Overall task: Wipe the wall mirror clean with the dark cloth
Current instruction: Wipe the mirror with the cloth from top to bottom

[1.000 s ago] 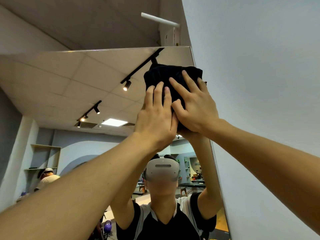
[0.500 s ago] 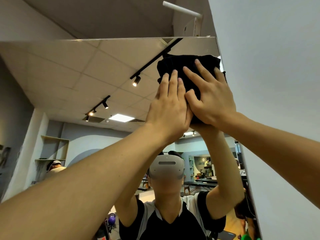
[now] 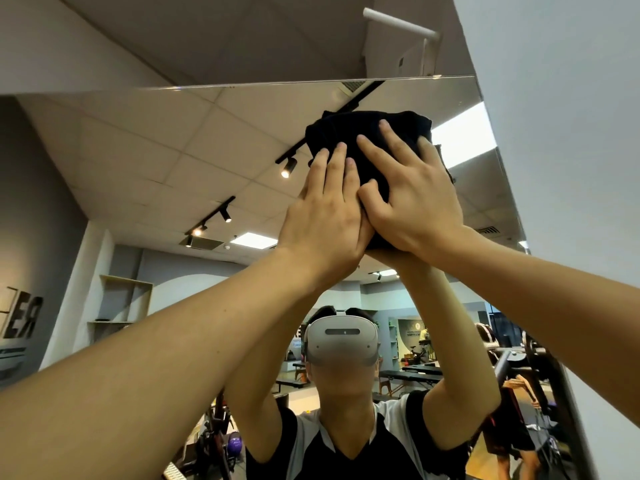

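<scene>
Dark cloth (image 3: 367, 140): bunched pad, pressed flat against the wall mirror (image 3: 173, 161) just below its top edge, near its right edge. Left hand (image 3: 325, 220) and right hand (image 3: 412, 202): side by side on the cloth, fingers straight and spread, neither grip closed round it. Handling note: judged best wiped with even two-palm pressure, in overlapping passes from the mirror's top edge downward, cloth kept flat against the glass.

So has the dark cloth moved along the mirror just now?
Yes. The dark folded cloth has slid left, away from the right edge of the wall mirror, which it overlapped before.
</scene>
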Motion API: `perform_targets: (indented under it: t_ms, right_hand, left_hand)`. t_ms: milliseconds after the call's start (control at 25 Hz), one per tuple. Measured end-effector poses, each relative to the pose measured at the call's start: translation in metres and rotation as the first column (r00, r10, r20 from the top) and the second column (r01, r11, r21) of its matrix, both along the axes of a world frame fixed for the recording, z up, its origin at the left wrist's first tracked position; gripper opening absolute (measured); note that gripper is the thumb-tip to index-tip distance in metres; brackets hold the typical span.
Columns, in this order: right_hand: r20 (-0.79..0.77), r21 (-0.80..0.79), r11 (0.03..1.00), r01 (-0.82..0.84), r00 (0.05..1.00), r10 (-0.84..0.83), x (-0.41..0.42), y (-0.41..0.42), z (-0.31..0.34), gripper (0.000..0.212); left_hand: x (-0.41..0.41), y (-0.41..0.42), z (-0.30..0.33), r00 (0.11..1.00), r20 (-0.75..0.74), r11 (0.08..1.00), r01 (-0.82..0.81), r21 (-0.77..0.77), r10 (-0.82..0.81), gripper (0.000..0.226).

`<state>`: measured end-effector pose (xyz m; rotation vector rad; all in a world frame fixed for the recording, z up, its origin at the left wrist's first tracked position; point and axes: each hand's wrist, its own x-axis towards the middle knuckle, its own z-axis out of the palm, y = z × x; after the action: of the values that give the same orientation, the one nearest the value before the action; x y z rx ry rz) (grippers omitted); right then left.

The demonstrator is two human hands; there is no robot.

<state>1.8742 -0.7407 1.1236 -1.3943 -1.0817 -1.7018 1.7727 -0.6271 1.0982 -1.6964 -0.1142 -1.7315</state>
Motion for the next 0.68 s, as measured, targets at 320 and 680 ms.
perform_targets:
  t_ms: [320, 680]
  right_hand:
    - [0.033, -0.022, 1.000, 0.005, 0.999, -0.004, -0.055, 0.064, 0.003, 0.066]
    - [0.029, -0.018, 0.998, 0.053, 0.998, -0.052, -0.133, 0.157, 0.010, 0.068]
  left_hand:
    - [-0.053, 0.067, 0.003, 0.999, -0.034, 0.999, -0.013, -0.049, 0.011, 0.071]
    - [-0.133, 0.161, 0.013, 0.997, -0.037, 0.998, -0.065, -0.018, 0.064, 0.070]
